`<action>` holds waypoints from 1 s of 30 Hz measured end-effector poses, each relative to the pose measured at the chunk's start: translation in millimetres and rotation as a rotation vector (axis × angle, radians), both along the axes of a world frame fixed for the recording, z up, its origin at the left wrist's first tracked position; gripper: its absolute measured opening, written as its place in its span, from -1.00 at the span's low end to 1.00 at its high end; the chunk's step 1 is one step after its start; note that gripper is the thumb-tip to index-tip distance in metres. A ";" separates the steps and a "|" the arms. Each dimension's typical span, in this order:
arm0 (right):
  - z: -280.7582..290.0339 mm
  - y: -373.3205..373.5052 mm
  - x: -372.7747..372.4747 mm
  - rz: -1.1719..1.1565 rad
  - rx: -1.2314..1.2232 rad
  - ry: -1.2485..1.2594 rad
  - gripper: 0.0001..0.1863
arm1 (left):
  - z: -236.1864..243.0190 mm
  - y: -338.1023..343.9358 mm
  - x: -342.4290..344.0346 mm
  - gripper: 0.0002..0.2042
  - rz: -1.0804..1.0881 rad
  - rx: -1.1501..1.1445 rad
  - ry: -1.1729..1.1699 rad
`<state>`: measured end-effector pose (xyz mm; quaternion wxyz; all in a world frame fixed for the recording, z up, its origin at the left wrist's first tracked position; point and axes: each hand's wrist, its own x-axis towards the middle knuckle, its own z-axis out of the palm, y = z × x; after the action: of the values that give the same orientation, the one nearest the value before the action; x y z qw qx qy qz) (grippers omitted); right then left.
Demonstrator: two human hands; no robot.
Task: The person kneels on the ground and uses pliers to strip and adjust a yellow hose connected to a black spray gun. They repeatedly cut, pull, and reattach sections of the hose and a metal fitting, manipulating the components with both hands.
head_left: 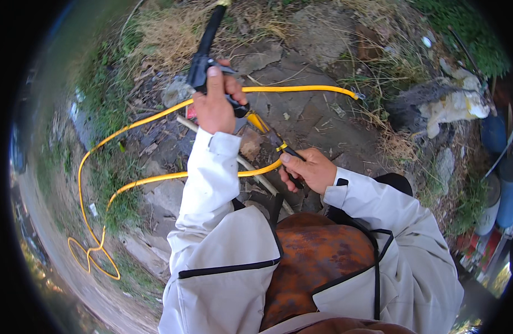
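My left hand is closed round a black spray gun with a long dark barrel that points up and away. From the bottom of its grip comes a yellow length of hose. My right hand, lower and to the right, is closed on the black handle of a hand tool with yellow markings and a dark metal head. That head lies against the yellow piece below the gun; its exact kind is unclear. One hose stretch passes behind my left hand, and another runs beside my right fingers.
The yellow hose loops over grass and dirt at left; a free end lies on flat stone. A pale stick lies below my hands. A pale, ragged bundle and blue containers are at right.
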<state>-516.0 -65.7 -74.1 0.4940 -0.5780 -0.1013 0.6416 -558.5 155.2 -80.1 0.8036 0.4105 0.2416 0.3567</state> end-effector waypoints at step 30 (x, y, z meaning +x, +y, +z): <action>0.6 24.8 69.7 0.357 0.382 -1.589 -0.63 | -33.7 30.1 -6.9 -0.49 -0.367 -0.578 -0.435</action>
<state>-446.3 -40.9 -73.5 0.2558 -0.7400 -0.6164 0.0835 -565.5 185.3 -113.8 0.9686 0.1191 0.0789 0.2034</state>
